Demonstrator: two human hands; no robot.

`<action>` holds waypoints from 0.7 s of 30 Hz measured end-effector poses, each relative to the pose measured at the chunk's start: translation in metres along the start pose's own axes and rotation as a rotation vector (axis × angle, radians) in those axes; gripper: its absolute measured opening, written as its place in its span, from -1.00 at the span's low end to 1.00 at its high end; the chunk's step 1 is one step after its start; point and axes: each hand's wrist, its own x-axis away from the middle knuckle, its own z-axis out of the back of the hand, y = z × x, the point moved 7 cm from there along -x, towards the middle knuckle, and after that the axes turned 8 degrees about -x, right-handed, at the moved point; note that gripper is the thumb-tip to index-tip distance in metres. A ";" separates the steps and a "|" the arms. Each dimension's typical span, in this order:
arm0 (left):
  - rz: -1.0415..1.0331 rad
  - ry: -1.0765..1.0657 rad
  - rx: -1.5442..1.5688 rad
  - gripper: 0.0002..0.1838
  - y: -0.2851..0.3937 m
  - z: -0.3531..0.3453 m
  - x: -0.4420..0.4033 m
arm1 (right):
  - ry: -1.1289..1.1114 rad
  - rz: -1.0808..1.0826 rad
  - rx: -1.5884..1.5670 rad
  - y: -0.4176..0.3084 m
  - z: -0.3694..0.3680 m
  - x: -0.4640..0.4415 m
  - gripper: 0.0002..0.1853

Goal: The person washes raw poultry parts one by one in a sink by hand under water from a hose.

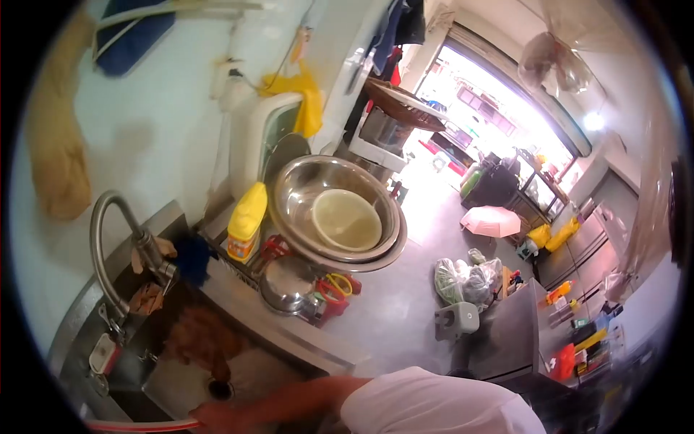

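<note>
From the white sleeve (pixel 434 401), my right arm reaches left across the front of the sink. My right hand (pixel 213 416), dark and partly cut off by the lower edge, is closed at the end of a curved red-and-white rim (pixel 141 425). Most of that rimmed thing lies outside the view. Inside the metal sink (pixel 267 369), a blurred reddish-brown lump (pixel 202 336) is beside the round drain (pixel 220 389); its kind cannot be made out. My left hand is not visible.
A curved faucet (pixel 108 217) rises behind the sink. Beside the sink are a yellow bottle (pixel 246 217), nested metal basins (pixel 296 188) holding a pale bowl (pixel 347 220), and a metal pot (pixel 289 286). A grey stool (pixel 457 320) and plastic bags (pixel 470 281) stand on the floor.
</note>
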 end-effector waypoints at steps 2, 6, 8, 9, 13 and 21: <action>0.000 -0.013 0.023 -0.72 0.016 -0.001 0.004 | 0.026 0.018 -0.024 -0.012 0.007 0.003 -0.78; 0.003 -0.051 0.067 -0.73 0.043 -0.003 0.012 | 0.059 0.051 -0.061 -0.029 0.018 0.005 -0.74; 0.010 -0.068 0.087 -0.73 0.051 -0.005 0.015 | 0.068 0.060 -0.081 -0.036 0.022 0.005 -0.72; 0.019 -0.074 0.099 -0.74 0.053 -0.005 0.016 | 0.073 0.061 -0.097 -0.039 0.024 0.005 -0.71; 0.038 -0.104 0.143 -0.74 0.061 -0.008 0.019 | 0.079 0.086 -0.132 -0.049 0.029 0.005 -0.67; 0.083 -0.141 0.254 -0.76 0.072 -0.010 0.025 | 0.098 0.138 -0.186 -0.072 0.040 0.011 -0.58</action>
